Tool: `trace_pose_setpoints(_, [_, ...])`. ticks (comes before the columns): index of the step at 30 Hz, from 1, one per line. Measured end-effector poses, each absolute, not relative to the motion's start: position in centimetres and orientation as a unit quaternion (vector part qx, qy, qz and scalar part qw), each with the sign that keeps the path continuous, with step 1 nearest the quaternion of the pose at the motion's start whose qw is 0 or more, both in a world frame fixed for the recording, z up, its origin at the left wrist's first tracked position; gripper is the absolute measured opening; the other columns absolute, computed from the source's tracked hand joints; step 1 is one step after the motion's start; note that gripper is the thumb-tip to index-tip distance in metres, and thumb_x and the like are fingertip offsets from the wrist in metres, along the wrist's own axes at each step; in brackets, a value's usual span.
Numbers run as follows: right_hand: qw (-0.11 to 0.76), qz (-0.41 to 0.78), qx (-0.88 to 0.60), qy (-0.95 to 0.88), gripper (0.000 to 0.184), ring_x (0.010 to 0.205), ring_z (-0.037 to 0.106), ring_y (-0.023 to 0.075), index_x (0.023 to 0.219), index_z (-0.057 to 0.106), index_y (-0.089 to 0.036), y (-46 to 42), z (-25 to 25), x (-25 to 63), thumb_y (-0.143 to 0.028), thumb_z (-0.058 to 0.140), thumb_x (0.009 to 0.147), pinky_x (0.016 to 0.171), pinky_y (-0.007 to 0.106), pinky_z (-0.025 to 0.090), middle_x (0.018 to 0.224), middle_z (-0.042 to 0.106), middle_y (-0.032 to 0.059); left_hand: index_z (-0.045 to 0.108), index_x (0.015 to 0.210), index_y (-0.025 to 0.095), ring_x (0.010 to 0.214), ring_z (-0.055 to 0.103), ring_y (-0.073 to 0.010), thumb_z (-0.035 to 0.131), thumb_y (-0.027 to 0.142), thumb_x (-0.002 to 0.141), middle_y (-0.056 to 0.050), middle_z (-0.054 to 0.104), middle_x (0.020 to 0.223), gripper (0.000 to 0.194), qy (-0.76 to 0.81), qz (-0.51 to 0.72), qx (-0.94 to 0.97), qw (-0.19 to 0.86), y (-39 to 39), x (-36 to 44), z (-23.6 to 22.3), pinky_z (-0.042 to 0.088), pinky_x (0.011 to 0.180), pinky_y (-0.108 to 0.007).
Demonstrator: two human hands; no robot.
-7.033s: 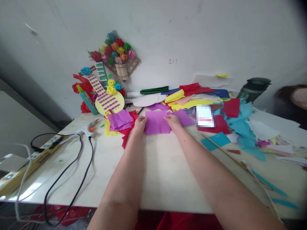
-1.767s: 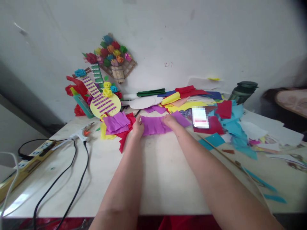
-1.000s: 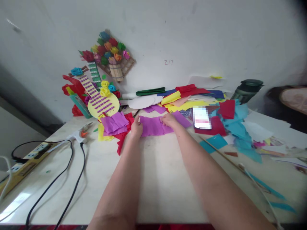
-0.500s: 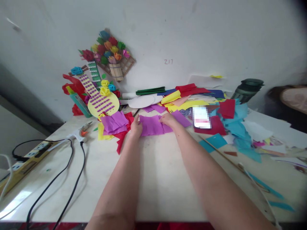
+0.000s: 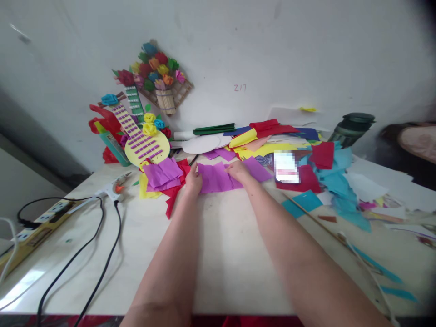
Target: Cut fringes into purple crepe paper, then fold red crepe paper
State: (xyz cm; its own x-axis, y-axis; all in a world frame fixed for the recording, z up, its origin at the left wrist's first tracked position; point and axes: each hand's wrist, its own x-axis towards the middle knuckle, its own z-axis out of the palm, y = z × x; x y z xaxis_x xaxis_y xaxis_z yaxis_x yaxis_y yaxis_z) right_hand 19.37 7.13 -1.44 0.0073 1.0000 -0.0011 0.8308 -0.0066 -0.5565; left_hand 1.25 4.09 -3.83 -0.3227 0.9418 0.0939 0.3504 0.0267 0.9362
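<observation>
Purple paper sheet (image 5: 214,178) is located at the middle of the pale tabletop (image 5: 225,254), spread between the two hands, its surface creased and slightly wavy. Left hand (image 5: 194,181) grips the sheet at its left edge, thumb pointing upward. Right hand (image 5: 239,171) is closed on the sheet toward its right side, with thumb and fingertips pinched together; a vertical fold shows just below the pinch. Whether the sheet's underside touches the table cannot be determined. A second purple piece (image 5: 259,169) extends beyond the right hand, angled toward a phone (image 5: 286,167), whose screen is obscured; the phone lies on dark red paper (image 5: 309,180). Beside the left hand, a pile of purple pieces (image 5: 163,175) overlaps red paper (image 5: 171,205) and yellow paper (image 5: 147,192). Farther left, a white glue gun (image 5: 111,192) rests on the table, near a yellow power strip (image 5: 34,243). Right of the right forearm, a thin stick (image 5: 318,222) lies across a blue sheet (image 5: 308,198). A guitar-shaped craft (image 5: 147,149) leans behind the purple pile.
</observation>
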Motion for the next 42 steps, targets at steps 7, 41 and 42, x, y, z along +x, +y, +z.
trace_pose_setpoints(7, [0.18, 0.177, -0.698, -0.671, 0.026, 0.091, 0.063, 0.0222, 0.092, 0.07, -0.02, 6.5, -0.9, 19.0, -0.036, 0.058, 0.075, 0.074, 0.028, 0.046, 0.101, 0.068, 0.0083, 0.044, 0.134, 0.017, 0.067, 0.058, -0.0133, 0.049, 0.006, 0.075, -0.003, 0.061, 0.075, 0.06, 0.665, 0.474, 0.507, 0.276, 4.0, 1.2, -3.7, 0.047, 0.07, -0.025])
trace_pose_setpoints(41, [0.236, 0.039, -0.478, -0.845, 0.047, 0.122, 0.04, 0.0218, 0.131, 0.045, -0.012, 3.4, -1.9, 13.8, -0.032, 0.031, 0.091, 0.102, 0.031, 0.029, 0.135, 0.046, 0.0111, 0.038, 0.137, 0.016, 0.05, 0.048, -0.0102, 0.052, 0.006, 0.074, 0.005, 0.046, 0.054, 0.065, 0.634, 0.51, 0.473, 0.339, 4.6, 0.9, -4.0, 0.046, 0.063, -0.024])
trace_pose_setpoints(42, [0.207, 0.048, -0.461, -0.862, 0.051, 0.127, 0.035, 0.021, 0.136, 0.038, -0.012, 3.4, -2.3, 13.7, -0.033, 0.029, 0.092, 0.105, 0.031, 0.025, 0.141, 0.039, 0.0099, 0.039, 0.136, 0.016, 0.05, 0.048, -0.0101, 0.052, 0.006, 0.074, 0.006, 0.044, 0.053, 0.064, 0.637, 0.508, 0.474, 0.332, 4.7, 0.9, -4.0, 0.046, 0.063, -0.024])
